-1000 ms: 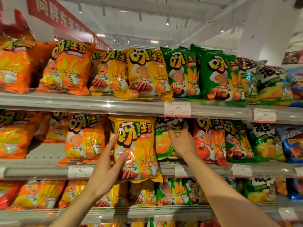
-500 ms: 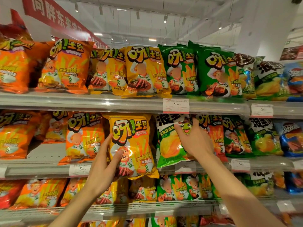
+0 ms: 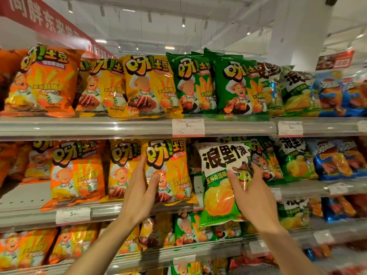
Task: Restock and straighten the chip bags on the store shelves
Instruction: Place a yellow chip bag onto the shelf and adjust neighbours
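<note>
Right now the person is reaching up to the middle shelf with both bare arms. The left hand is gripping a yellow chip bag by its left edge, thumb lying across the front of the pack and fingers slipping behind it. That bag is standing upright on the shelf, its lower edge hanging a little over the front rail, and it is sitting just beside another yellow bag on its left. Further left an orange bag is leaning forward over a price tag.

The right hand is clamped on a green and white chip bag, thumb pressing on the front near the cartoon face, the other fingers wrapping round its right edge. This bag is tilting slightly and is sitting in front of the shelf edge, its bottom dropping below the rail and overlapping the packs on the shelf below. I cannot tell whether it is touching the shelf at all. Between the two held bags there is a narrow dark gap. Just right of the green and white bag, more green bags are standing in the row, then blue ones near the edge of view. The top shelf above is carrying orange, yellow and green bags.
</note>
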`<state>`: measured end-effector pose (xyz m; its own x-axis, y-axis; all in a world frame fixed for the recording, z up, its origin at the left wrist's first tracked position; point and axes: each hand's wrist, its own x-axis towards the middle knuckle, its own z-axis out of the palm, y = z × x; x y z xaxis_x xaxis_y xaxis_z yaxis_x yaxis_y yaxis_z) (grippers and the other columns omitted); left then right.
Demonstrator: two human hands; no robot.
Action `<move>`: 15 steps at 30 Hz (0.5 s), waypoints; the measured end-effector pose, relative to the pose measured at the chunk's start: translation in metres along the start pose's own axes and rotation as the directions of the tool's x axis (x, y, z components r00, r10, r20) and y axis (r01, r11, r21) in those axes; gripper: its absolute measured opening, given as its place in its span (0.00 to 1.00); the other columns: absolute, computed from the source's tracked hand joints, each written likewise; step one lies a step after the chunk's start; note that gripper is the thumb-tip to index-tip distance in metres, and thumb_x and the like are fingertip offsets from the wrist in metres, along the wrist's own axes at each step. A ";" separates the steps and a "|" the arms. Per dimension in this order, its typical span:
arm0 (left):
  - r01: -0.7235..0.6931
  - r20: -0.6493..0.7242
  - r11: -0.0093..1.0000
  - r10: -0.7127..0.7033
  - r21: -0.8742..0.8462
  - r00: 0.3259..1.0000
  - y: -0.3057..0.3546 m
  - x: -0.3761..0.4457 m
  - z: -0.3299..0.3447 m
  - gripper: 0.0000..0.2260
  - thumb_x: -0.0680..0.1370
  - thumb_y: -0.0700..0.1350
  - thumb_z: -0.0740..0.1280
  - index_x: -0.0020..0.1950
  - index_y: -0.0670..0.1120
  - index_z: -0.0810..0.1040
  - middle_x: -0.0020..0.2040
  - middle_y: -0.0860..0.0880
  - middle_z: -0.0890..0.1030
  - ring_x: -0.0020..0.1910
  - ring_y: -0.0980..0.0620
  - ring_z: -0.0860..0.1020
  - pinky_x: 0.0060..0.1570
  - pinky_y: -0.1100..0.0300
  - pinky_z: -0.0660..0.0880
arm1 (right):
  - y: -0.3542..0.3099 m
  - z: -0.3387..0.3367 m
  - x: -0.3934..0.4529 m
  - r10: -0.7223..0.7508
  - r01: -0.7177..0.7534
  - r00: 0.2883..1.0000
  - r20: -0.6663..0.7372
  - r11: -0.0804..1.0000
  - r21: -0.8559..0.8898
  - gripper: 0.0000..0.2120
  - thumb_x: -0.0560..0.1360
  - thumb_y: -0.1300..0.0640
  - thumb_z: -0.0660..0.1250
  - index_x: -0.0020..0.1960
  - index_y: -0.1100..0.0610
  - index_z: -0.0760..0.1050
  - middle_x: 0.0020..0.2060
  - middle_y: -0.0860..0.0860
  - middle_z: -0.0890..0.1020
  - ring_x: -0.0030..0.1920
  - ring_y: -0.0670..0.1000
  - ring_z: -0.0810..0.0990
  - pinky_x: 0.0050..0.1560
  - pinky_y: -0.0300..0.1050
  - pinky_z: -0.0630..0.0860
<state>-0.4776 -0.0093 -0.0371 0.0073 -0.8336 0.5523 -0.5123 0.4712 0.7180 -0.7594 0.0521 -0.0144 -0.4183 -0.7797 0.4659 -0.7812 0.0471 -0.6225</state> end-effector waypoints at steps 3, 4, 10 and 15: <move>-0.037 0.013 0.997 0.036 0.073 0.999 0.009 0.013 0.022 0.32 0.82 0.63 0.55 0.82 0.53 0.49 0.79 0.51 0.62 0.74 0.47 0.68 0.71 0.49 0.67 | 0.007 -0.006 -0.001 0.034 -0.035 0.999 0.010 0.999 0.023 0.42 0.73 0.24 0.51 0.79 0.46 0.48 0.63 0.54 0.80 0.58 0.57 0.81 0.52 0.54 0.76; -0.055 0.026 0.993 0.052 0.109 0.998 0.013 0.017 0.030 0.32 0.83 0.62 0.55 0.82 0.52 0.49 0.78 0.49 0.64 0.72 0.46 0.69 0.69 0.51 0.69 | 0.009 -0.007 -0.001 0.048 -0.048 0.999 0.020 0.999 0.026 0.42 0.73 0.23 0.51 0.79 0.46 0.47 0.62 0.54 0.80 0.58 0.57 0.80 0.53 0.54 0.76; 0.042 0.063 0.979 -0.055 0.201 0.997 0.016 0.050 0.065 0.23 0.85 0.54 0.54 0.75 0.42 0.61 0.69 0.39 0.69 0.65 0.41 0.73 0.54 0.53 0.71 | 0.018 -0.008 0.003 0.091 -0.095 0.995 0.051 0.993 0.065 0.43 0.72 0.24 0.52 0.79 0.46 0.48 0.57 0.54 0.82 0.52 0.55 0.82 0.53 0.52 0.77; -0.005 0.069 0.961 -0.015 0.276 0.998 0.003 0.049 0.070 0.24 0.85 0.56 0.51 0.77 0.45 0.59 0.72 0.39 0.66 0.69 0.41 0.69 0.63 0.49 0.71 | 0.021 -0.007 0.007 0.117 -0.121 0.991 0.063 0.990 0.071 0.44 0.72 0.23 0.51 0.79 0.46 0.47 0.55 0.53 0.83 0.54 0.56 0.82 0.56 0.55 0.77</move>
<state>-0.5384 -0.0690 -0.0373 -0.0443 -0.8584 0.5110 -0.7297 0.3771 0.5703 -0.7819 0.0520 -0.0196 -0.4766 -0.8067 0.3493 -0.6898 0.0969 -0.7174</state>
